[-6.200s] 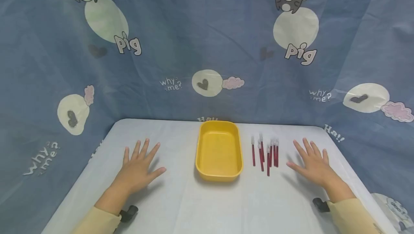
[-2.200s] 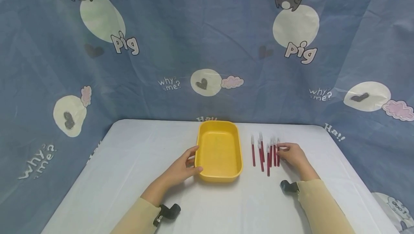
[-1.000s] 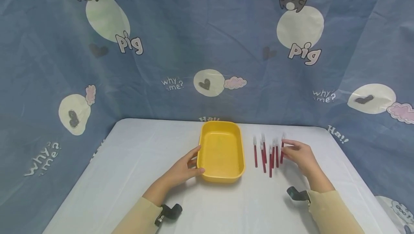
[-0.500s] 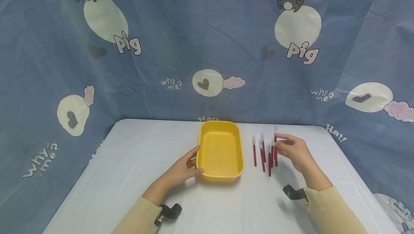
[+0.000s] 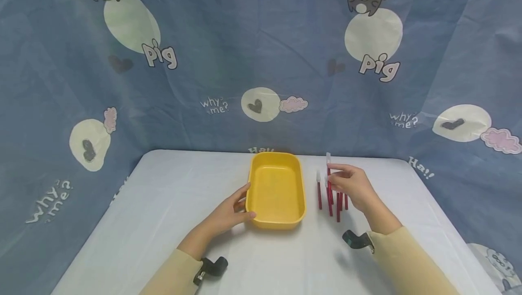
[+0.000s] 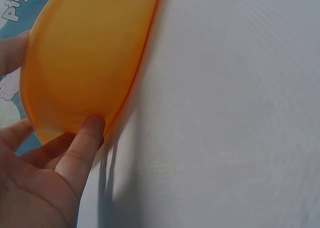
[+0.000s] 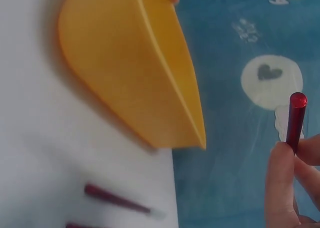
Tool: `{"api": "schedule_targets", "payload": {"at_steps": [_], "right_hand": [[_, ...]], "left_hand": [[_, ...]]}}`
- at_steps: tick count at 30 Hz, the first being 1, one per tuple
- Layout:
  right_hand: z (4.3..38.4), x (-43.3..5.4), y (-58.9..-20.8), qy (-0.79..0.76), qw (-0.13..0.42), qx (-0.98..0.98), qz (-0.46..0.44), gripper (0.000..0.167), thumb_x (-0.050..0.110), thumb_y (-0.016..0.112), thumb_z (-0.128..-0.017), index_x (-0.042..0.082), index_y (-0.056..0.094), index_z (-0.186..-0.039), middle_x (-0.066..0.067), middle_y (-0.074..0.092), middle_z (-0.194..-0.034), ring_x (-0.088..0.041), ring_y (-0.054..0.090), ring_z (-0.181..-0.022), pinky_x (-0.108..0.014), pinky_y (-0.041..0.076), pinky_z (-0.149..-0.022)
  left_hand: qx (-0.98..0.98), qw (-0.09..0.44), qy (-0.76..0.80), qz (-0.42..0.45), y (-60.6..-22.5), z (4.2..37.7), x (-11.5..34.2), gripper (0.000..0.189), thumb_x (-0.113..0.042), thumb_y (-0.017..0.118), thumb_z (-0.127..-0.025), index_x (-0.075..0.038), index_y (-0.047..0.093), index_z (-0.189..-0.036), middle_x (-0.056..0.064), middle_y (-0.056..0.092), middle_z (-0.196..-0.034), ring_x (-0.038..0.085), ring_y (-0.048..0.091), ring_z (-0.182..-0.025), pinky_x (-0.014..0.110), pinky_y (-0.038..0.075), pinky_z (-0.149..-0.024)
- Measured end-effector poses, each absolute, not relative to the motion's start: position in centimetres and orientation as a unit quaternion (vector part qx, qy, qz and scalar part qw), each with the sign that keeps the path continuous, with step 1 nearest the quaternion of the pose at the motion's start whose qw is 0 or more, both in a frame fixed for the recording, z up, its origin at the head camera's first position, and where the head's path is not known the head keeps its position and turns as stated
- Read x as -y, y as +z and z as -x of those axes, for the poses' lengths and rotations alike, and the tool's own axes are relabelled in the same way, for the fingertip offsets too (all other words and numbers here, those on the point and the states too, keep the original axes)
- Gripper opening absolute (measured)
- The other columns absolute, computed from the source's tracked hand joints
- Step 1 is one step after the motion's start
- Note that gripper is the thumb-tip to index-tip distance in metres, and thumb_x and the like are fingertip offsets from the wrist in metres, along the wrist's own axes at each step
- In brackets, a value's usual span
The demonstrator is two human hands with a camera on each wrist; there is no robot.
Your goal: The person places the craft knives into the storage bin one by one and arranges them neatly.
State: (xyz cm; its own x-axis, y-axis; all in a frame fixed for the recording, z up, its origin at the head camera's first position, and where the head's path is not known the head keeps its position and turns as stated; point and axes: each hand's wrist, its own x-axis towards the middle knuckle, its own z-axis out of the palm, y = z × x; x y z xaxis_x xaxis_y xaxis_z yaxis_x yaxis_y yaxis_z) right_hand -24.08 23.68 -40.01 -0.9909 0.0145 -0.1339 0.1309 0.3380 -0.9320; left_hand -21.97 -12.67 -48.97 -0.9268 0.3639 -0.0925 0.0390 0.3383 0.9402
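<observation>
Gripping the yellow rectangular tray (image 5: 275, 191) at its 8-to-9 o'clock side, your left hand (image 5: 226, 214) has thumb and fingers set apart along the wall. Your right hand (image 5: 354, 188) pinches one slim red stick (image 7: 296, 119) with a pale, translucent-looking cap; it sits off the tray's 2 o'clock side, raised over the others, cap end toward 12.

By its looks, that stick should be light, stiff and rather slick, so a fingertip pinch on the red shaft seems the safest hold; the cap might slip off if you grasp there. The tray looks light and firm, apt to slide when nudged, and its rim seems the surest place to hold.

Farther out, the other red sticks (image 5: 338, 208) lie roughly parallel at the tray's 3 o'clock, some partly hidden by your right hand. They rest on a white table (image 5: 265, 263); past its 12 o'clock edge hangs a blue printed cloth (image 5: 204, 36).
</observation>
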Motion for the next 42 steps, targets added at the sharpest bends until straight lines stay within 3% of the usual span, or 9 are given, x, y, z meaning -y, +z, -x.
{"api": "schedule_targets", "payload": {"at_steps": [10, 17, 27, 42], "right_hand": [[24.8, -19.8, -40.4, -0.577, 0.074, -0.812, -0.045, 0.044, 0.011, 0.067, -0.095, 0.009, 0.060, -0.138, -0.017, 0.066, -0.118, -0.024, 0.070, -0.100, -0.039, 0.057, -0.090], [25.5, -17.7, -40.8, -0.605, 0.087, -0.791, -0.033, 0.043, 0.006, 0.067, -0.095, 0.005, 0.061, -0.137, -0.024, 0.064, -0.121, -0.031, 0.069, -0.105, -0.037, 0.058, -0.088], [26.2, -14.4, -41.8, -0.645, 0.107, -0.756, -0.039, 0.043, -0.001, 0.068, -0.092, -0.001, 0.062, -0.134, -0.018, 0.067, -0.106, -0.024, 0.071, -0.091, -0.037, 0.059, -0.086], [26.4, -9.5, -44.6, -0.615, 0.132, -0.778, -0.006, 0.037, 0.003, 0.069, -0.091, 0.002, 0.066, -0.129, -0.015, 0.068, -0.104, -0.020, 0.070, -0.081, -0.037, 0.061, -0.084]], "left_hand": [[-0.803, 0.149, 0.563, -0.127, -48.9, 21.9, 12.6, 0.094, -0.032, 0.081, -0.085, -0.024, 0.025, -0.160, 0.009, 0.031, -0.161, 0.033, 0.042, -0.141, 0.048, 0.042, -0.110], [-0.805, 0.150, 0.562, -0.120, -48.7, 21.9, 12.4, 0.093, -0.031, 0.081, -0.086, -0.027, 0.026, -0.160, 0.008, 0.030, -0.162, 0.032, 0.041, -0.142, 0.048, 0.042, -0.110], [-0.796, 0.149, 0.573, -0.124, -48.9, 21.9, 12.6, 0.094, -0.030, 0.083, -0.084, -0.027, 0.026, -0.159, 0.010, 0.033, -0.160, 0.032, 0.044, -0.140, 0.050, 0.043, -0.109], [-0.794, 0.158, 0.571, -0.135, -48.9, 21.9, 12.9, 0.094, -0.029, 0.080, -0.087, -0.027, 0.022, -0.161, 0.008, 0.029, -0.163, 0.032, 0.042, -0.141, 0.049, 0.042, -0.110]]}}
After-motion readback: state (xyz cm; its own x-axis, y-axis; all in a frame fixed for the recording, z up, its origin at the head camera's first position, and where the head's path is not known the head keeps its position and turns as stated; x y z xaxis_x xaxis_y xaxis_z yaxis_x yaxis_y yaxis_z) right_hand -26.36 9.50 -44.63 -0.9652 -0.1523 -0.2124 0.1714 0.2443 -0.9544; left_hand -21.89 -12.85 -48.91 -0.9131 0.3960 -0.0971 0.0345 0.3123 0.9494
